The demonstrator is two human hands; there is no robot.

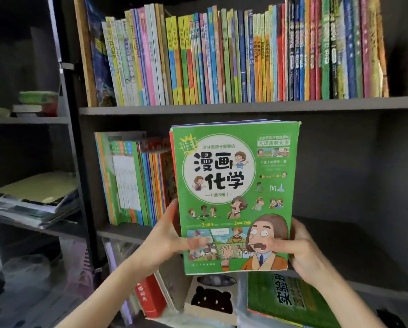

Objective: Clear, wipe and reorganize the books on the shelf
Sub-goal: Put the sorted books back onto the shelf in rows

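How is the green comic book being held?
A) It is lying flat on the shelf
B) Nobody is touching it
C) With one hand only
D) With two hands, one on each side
D: the left hand and the right hand each grip one side of the green comic book, with their thumbs on its front cover.

Bright light hits the green book (pixel 233 185) at centre; the frame's left and right are dim. Edges bow; the bottom blurs.
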